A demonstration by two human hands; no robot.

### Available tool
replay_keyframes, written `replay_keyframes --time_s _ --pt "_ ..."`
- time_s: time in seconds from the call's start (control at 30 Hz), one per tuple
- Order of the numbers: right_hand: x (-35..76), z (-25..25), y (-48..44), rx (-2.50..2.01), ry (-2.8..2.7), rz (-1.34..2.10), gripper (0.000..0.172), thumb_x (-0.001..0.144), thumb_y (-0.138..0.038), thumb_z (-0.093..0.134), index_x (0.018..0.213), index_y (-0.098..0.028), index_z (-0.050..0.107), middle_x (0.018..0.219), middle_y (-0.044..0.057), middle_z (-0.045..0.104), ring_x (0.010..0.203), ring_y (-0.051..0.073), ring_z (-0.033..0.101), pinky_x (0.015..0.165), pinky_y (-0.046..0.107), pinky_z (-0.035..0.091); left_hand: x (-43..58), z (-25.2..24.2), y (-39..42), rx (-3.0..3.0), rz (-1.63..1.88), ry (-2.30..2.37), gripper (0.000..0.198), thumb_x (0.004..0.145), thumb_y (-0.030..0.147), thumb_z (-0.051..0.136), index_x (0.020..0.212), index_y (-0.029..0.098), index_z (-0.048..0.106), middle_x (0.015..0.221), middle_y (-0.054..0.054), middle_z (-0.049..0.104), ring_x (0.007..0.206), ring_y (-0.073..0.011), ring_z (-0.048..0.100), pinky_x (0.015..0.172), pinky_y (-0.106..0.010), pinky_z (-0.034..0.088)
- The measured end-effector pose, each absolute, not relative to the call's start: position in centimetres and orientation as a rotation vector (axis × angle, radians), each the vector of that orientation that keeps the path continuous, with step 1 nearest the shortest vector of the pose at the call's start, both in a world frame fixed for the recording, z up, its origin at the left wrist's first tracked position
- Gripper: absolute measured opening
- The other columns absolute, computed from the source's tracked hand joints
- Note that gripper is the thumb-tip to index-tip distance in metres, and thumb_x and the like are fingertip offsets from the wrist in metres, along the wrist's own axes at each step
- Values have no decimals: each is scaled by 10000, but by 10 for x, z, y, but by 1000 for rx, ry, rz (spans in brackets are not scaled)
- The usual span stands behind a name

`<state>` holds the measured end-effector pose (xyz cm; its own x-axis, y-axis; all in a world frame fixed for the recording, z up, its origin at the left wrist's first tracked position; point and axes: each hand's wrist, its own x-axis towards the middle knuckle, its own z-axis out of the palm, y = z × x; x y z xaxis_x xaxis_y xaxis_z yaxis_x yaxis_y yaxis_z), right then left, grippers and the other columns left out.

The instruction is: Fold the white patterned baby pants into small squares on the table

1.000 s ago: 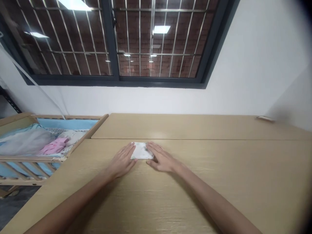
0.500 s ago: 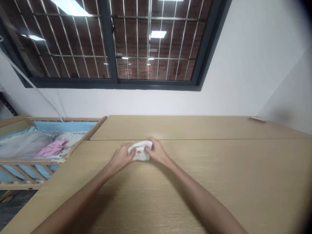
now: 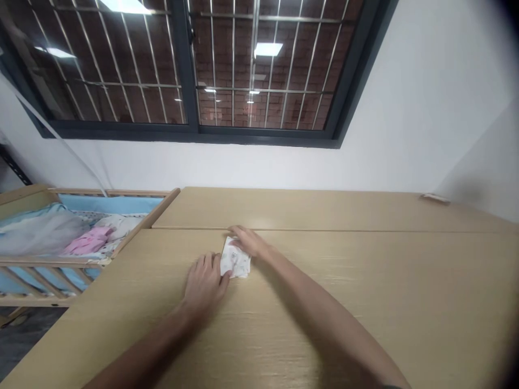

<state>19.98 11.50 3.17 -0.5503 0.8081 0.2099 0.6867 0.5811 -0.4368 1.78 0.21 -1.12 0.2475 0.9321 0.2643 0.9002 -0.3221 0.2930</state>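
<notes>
A small folded white cloth (image 3: 235, 263) with a faint printed pattern lies on the wooden tabletop (image 3: 344, 292). My left hand (image 3: 206, 278) rests low against its left side, fingers stretched out on the wood, with the thumb touching the lower left corner. At the cloth's upper right edge is my right hand (image 3: 248, 241). Its thumb lies over the cloth and its fingers reach past the top edge, holding that edge. The part of the cloth beneath the right hand is hidden.
A wooden crib (image 3: 52, 263) with blue lining stands left of the table, holding a pink cloth (image 3: 90, 240) and pale bedding. A seam crosses the tabletop near the back. A thin flat item (image 3: 435, 198) lies at the far right. Behind are a white wall and a barred window (image 3: 259, 135).
The cloth was held up between both hands and now lies flat on the table, turned and more compact. My left hand has moved down and loosened; my right hand stays at its upper right.
</notes>
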Motion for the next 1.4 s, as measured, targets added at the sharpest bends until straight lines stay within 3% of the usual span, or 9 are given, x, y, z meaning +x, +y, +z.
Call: replay_keyframes --time_s 0.17,0.37,0.5,0.63,0.73,0.83,1.0,1.17,1.4 --pt "184 42 77 -947 -2542 414 467 1062 -415 417 1486 -232 486 1565 87 459 1472 245 374 1220 441 271 25 -25 -17 2814 785 1335 545 985 443 459 1439 143 450 1485 -199 485 1388 -377 438 1105 -542 428" --pt "192 28 47 -747 -2808 628 498 1087 -475 307 1542 -306 421 1637 9 321 1532 192 247 1256 407 188 36 -31 -30 2755 571 1259 425 1006 465 435 1239 187 655 1221 -164 692 1178 -351 629 1056 -575 490" --pt "213 15 78 -911 -2796 590 508 1080 -494 317 1570 -362 339 1645 -25 288 1544 201 204 1270 455 136 35 -27 -26 2732 652 1253 594 979 522 483 1442 149 496 1445 -198 548 1373 -376 481 1131 -570 437" --pt "229 5 118 -1005 -2744 511 547 1074 -510 306 1589 -328 302 1662 -25 233 1554 201 161 1279 434 109 32 -33 -25 2756 666 1234 693 993 518 463 1570 177 284 1597 -172 368 1484 -366 328 1162 -561 405" --pt "234 -3 131 -1081 -2682 508 574 1073 -509 281 1593 -267 316 1664 13 242 1550 206 180 1276 419 133 31 -39 -24 2773 694 1212 719 991 509 475 1581 175 233 1615 -172 333 1498 -360 297 1167 -550 395" --pt "237 -5 126 -1117 -2622 410 585 1074 -501 261 1586 -226 332 1660 59 275 1541 219 218 1263 436 156 27 -37 -14 2732 753 1229 610 1003 462 449 1520 159 334 1536 -170 455 1436 -325 403 1150 -507 407" --pt "233 -1 105 -1215 -2431 207 386 1031 -437 465 1309 -197 585 1386 141 576 1342 280 466 1143 479 309 13 -16 26 2387 608 1752 403 1002 462 386 1183 154 571 1199 -180 647 1147 -333 587 991 -504 460" --pt "216 4 99 -1504 -2137 482 165 911 -271 643 1059 -206 610 1199 86 657 1162 245 575 1043 440 352 7 0 55 2283 450 1717 234 953 403 478 874 209 582 863 -65 707 836 -243 672 728 -335 477" --pt "205 21 76 -1785 -1957 656 190 808 -352 725 857 -209 610 833 4 706 820 198 653 877 355 414 9 15 34 2246 418 1637 134 911 335 499 852 228 554 887 -46 709 815 -226 660 664 -299 405"
